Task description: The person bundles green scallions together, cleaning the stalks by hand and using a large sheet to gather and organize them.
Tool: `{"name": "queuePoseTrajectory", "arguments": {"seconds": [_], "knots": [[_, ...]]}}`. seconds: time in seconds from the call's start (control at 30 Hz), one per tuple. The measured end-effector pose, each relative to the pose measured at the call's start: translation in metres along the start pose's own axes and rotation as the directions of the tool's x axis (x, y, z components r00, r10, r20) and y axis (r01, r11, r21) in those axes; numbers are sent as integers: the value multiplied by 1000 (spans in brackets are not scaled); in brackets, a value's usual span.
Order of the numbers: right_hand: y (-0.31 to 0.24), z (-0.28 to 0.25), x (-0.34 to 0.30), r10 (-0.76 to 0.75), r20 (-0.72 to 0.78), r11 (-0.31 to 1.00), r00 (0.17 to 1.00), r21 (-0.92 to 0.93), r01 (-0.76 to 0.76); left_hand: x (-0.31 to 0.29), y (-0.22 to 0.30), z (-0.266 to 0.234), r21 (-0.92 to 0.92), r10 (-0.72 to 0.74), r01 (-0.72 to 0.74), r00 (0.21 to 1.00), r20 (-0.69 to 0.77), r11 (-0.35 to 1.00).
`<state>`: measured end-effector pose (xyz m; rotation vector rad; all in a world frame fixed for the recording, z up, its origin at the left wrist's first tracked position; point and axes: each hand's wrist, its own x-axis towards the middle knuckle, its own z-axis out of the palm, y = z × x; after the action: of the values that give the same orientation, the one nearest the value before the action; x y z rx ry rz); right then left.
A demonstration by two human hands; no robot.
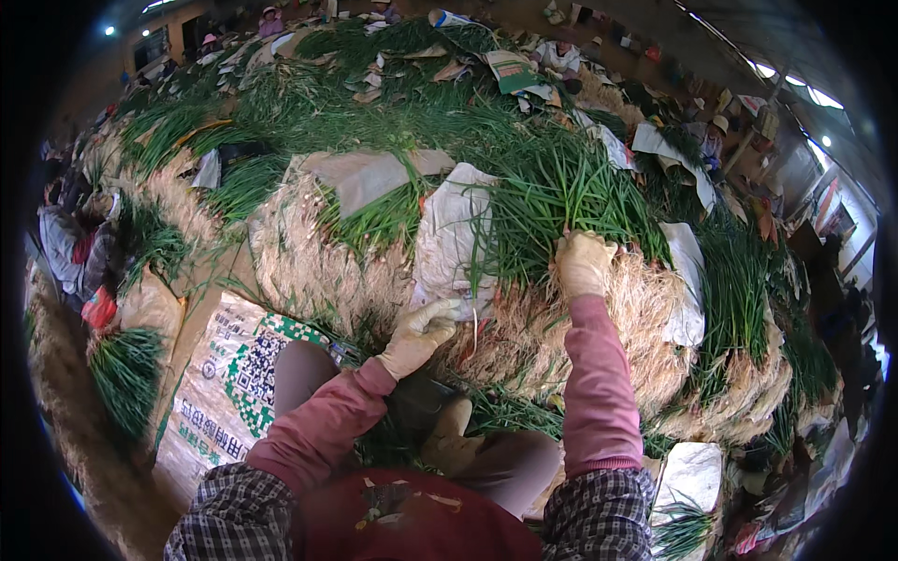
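Note:
A large heap of green onions (pixel 552 196) with pale tangled roots (pixel 524 327) lies in front of me, roots facing me. My right hand (pixel 582 262), in a worn tan glove, reaches up and is closed on a bunch of the onions where leaves meet roots. My left hand (pixel 421 332), also gloved, rests lower on the root mass beside a white woven sack (pixel 449 234), fingers curled against the roots. Both arms wear pink sleeves under checked cuffs.
A printed sack (pixel 220 383) lies at my left knee. More white sacks (pixel 687 271) and cardboard pieces lie across the heap. Loose onion bundles (pixel 126 369) sit at the left. Other people (pixel 70 243) sit around the pile's edges.

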<state>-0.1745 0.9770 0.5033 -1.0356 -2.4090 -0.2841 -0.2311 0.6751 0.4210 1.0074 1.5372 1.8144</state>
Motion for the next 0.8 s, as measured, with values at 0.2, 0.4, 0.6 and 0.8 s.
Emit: {"name": "queuePoseTrajectory", "arguments": {"seconds": [0.2,0.4,0.6,0.8], "knots": [[-26,-7,-95,-69,-219,963,973,241,123,41,6,13,-333,-257,235,966,-21,913],[-75,-7,-206,-173,189,744,967,669,3,42,-46,21,-417,-535,535,835,128,735],[-71,54,-239,-274,840,-352,469,366,-861,-16,-73,3,-399,-561,620,784,267,676],[-100,76,-253,-204,817,-589,540,338,-734,-49,-77,-12,-302,-590,666,745,312,682]]}}
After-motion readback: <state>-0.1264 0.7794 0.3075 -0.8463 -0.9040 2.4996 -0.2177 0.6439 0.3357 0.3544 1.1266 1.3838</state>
